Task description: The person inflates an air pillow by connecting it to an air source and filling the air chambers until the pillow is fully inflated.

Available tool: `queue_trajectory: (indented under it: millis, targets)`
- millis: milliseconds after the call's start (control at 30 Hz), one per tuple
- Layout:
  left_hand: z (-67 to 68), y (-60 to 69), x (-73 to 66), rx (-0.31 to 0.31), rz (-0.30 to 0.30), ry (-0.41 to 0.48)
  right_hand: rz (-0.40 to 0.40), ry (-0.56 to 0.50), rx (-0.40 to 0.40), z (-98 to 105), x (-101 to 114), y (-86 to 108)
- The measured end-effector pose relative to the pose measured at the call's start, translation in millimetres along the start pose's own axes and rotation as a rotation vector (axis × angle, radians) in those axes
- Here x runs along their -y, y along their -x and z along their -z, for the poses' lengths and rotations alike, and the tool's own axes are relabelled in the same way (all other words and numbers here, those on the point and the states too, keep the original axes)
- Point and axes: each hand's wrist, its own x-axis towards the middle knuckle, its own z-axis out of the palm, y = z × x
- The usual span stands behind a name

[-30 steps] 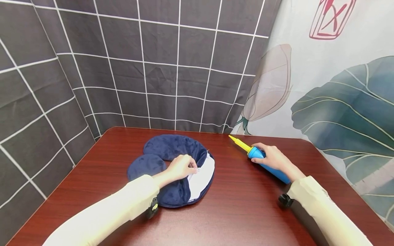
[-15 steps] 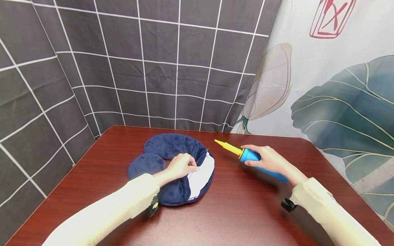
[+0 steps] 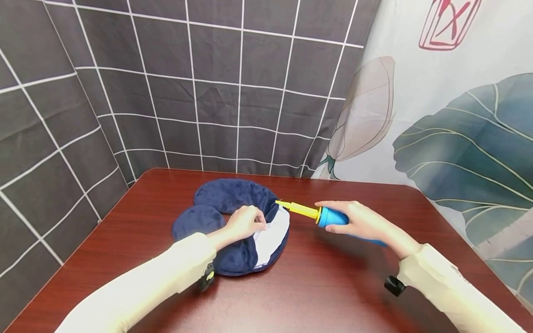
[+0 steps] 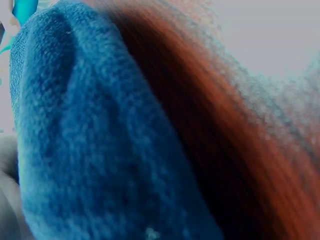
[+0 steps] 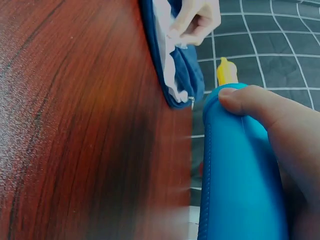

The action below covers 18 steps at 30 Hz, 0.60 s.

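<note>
A navy plush U-shaped neck pillow (image 3: pixel 233 192) lies on the table, its cover unzipped along the right side. White inner lining (image 3: pixel 268 243) shows through the gap. My left hand (image 3: pixel 243 223) reaches over the pillow and pinches a small clear piece, seemingly a valve (image 5: pixel 183 46), at that lining. In my right hand (image 3: pixel 361 223) is a blue hand pump (image 5: pixel 240 170) with a yellow nozzle (image 3: pixel 301 209), gripped around its body and held above the table. The nozzle points left, its tip near the pillow's right edge; whether they touch I cannot tell. Blue plush fills most of the left wrist view.
The reddish-brown wooden table (image 3: pixel 316 296) runs under everything. Behind it hangs a dark grey cloth (image 3: pixel 216 106) with white grid lines, and a pale leaf-patterned cloth (image 3: pixel 374 162) hangs at the right.
My right hand has carried the pump leftward, lifting it, so the nozzle has come from well right of the pillow to its right edge. The left hand and pillow stay put.
</note>
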Motion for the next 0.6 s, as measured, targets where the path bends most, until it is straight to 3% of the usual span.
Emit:
queue_trajectory:
  millis: [233,600]
  targets:
    - [2.2,0.3,-1.4,0.004,0.0,-0.001,0.064,-0.011,0.051,-1,4,1.6]
    - [2.6,0.5,-3.1,0.007,0.022,-0.001,0.114,0.056,0.122,-12,10,-1.4]
